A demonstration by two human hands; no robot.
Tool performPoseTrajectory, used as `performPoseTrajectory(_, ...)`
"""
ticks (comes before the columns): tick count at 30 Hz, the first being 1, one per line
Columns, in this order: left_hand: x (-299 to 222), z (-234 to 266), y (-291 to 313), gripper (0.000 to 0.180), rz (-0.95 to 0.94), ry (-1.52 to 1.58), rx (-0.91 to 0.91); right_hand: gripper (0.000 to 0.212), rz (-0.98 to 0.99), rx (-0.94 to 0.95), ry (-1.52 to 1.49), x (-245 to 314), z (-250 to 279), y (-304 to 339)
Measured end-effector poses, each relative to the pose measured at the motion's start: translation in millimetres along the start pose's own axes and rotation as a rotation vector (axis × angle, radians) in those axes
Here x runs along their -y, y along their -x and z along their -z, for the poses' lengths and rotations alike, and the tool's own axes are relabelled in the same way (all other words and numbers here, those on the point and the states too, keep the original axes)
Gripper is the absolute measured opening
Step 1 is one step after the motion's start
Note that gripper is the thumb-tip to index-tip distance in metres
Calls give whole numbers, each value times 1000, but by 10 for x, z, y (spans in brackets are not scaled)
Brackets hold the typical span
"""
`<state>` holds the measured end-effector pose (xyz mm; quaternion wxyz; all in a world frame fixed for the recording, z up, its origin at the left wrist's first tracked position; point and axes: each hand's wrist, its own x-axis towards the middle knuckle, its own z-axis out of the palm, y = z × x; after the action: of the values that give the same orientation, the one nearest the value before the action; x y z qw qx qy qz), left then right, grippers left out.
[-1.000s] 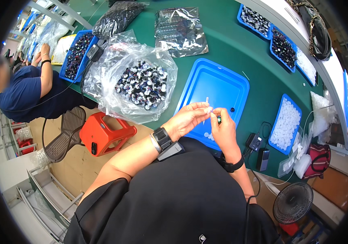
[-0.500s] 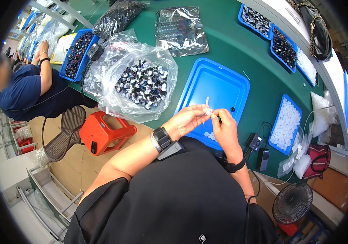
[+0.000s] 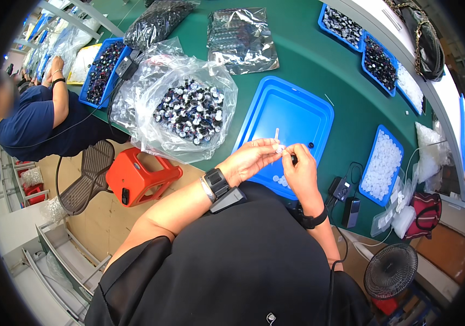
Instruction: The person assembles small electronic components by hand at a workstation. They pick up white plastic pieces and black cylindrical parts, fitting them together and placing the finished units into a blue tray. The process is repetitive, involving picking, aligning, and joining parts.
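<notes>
Over the near part of a large blue tray (image 3: 319, 108), my hands meet fingertip to fingertip. Thumb and fingers of my left hand (image 3: 254, 159) pinch a small white round piece (image 3: 279, 149). My right hand (image 3: 301, 169) is closed, its fingertips touching the same piece. A small dark piece (image 3: 294, 160) shows between its fingers. Inside the tray lie a narrow pale strip (image 3: 277, 133), a small black round piece (image 3: 311, 145) and, partly hidden by my hands, several translucent discs (image 3: 281, 180).
Left of the tray, an open clear bag (image 3: 224, 103) holds many black-and-white round pieces. Right stands a blue tray of white pieces (image 3: 381, 165), beside black adapters (image 3: 340, 188). A silvery bag (image 3: 243, 41) lies behind. A co-worker (image 3: 37, 119) sits left, near a red stool (image 3: 134, 176).
My right fingers have shifted slightly, and the dark piece between them shows more plainly. The white piece stays between my fingertips.
</notes>
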<state>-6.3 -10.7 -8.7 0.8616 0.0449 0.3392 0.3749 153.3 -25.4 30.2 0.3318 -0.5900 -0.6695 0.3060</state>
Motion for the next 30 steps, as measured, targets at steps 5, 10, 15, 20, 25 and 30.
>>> performPoseTrajectory(5, -2, 1, -6, 22, 9, 8, 11, 6, -13, 2, 7, 6, 0, -4)
performPoseTrajectory(10, -9, -21, 4, 24, 15, 31, 11, 6, -38, -5, -16, 15, 2, 0)
performPoseTrajectory(15, 2, -3, -15, 25, 17, 37, 18, 6, -23, -15, -6, 6, -2, 2)
performPoseTrajectory(20, 6, -22, 4, 24, 13, 9, 10, 7, -16, -24, 9, -15, -25, 5)
performPoseTrajectory(25, 30, -7, -16, 23, -32, -102, 0, 4, 44, -33, 113, -26, -60, 16)
performPoseTrajectory(30, 17, -34, 5, 28, -95, -176, -52, 4, -95, 21, -120, -184, -109, 24)
